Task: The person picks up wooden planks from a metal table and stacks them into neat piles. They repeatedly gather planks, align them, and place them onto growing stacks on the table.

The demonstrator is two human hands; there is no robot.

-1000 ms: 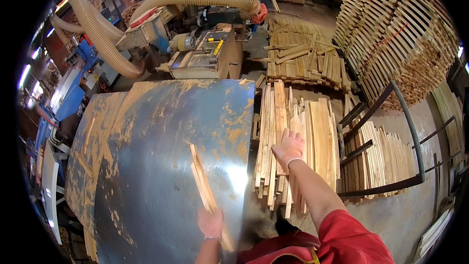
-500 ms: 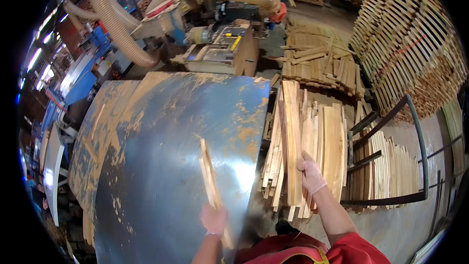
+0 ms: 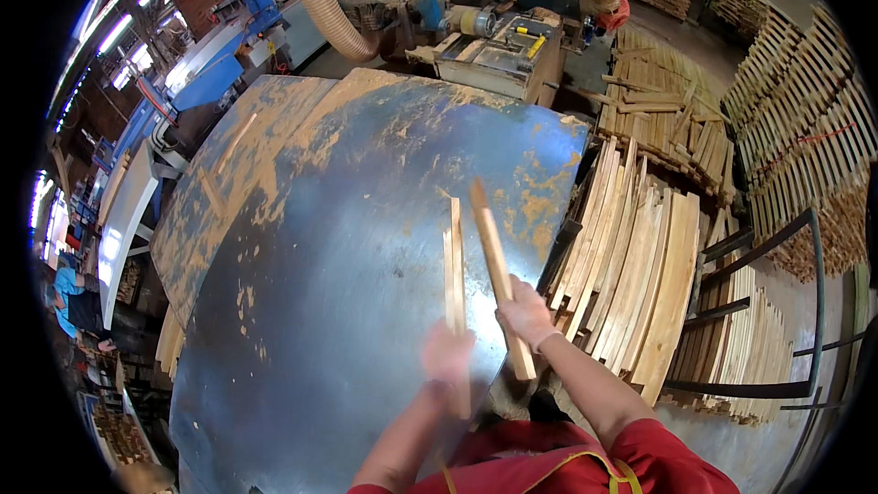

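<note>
My left hand (image 3: 446, 353), smeared by motion, is closed around narrow wooden strips (image 3: 454, 261) held lengthwise over the metal tabletop (image 3: 347, 293). They look like two strips side by side. My right hand (image 3: 527, 313) grips a single wooden strip (image 3: 494, 252) near its lower part, its far end leaning left over the right side of the tabletop. The two loads lie close together, with a gap between them. To the right of my right hand, a stack of wooden strips (image 3: 631, 256) lies beside the table edge.
Sawdust (image 3: 274, 142) covers the far left of the tabletop. Behind it stands a woodworking machine (image 3: 498, 50) with a ribbed hose (image 3: 320, 0). At right are a metal frame (image 3: 817, 302), a pallet of boards (image 3: 672, 101) and tall wood stacks (image 3: 796, 137). Two other people appear, far left and top.
My right hand has left the stack and swung left over the table with a strip. My left hand's strips have come nearer to it. The view has turned left.
</note>
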